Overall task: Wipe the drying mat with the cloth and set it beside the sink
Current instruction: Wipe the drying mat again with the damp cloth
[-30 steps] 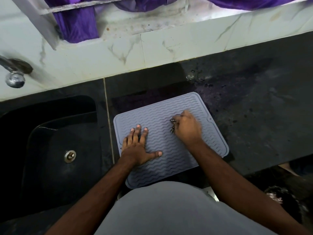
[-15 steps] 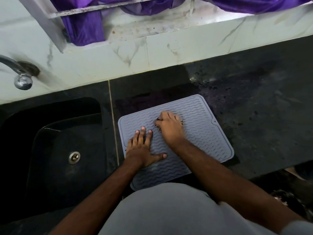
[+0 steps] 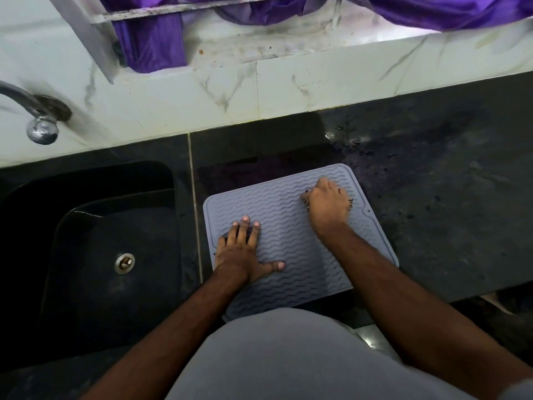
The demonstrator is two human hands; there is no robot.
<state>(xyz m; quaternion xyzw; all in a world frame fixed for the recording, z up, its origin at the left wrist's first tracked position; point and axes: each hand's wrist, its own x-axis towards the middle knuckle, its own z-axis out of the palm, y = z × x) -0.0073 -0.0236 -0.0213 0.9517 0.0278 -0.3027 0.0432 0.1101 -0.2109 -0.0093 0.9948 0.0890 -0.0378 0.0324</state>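
One drying mat (image 3: pixel 291 235), grey with wavy ridges, lies flat on the dark stone counter (image 3: pixel 450 197), just right of the pale seam (image 3: pixel 193 209) that separates it from the sink (image 3: pixel 95 255). Its near edge runs under my grey shirt (image 3: pixel 288 356) and is partly hidden there.

My left hand (image 3: pixel 240 252) rests palm-down on the mat's left half, fingers straight and close together, thumb spread out to the right; it holds nothing. My right hand (image 3: pixel 327 202) sits on the far right part of the mat with its fingers curled over a small dark cloth (image 3: pixel 306 204); only dark scraps of it show at the edges of the fist, so I cannot tell its shape or pattern. Both forearms cross the mat's near half and cover much of its ridges.

Around the mat: one black sink basin to the left, with one metal drain (image 3: pixel 124 263) in its floor and one chrome tap (image 3: pixel 40 127) mounted on the wall above it. A patch of water drops (image 3: pixel 346 138) glints on the counter beyond the mat's far right corner, apart from it. Pale marbled tiles (image 3: pixel 288 82) back the counter, topped by a stained sill. Purple fabric (image 3: pixel 153 44) hangs over a white frame (image 3: pixel 95 39) at the top of the view.
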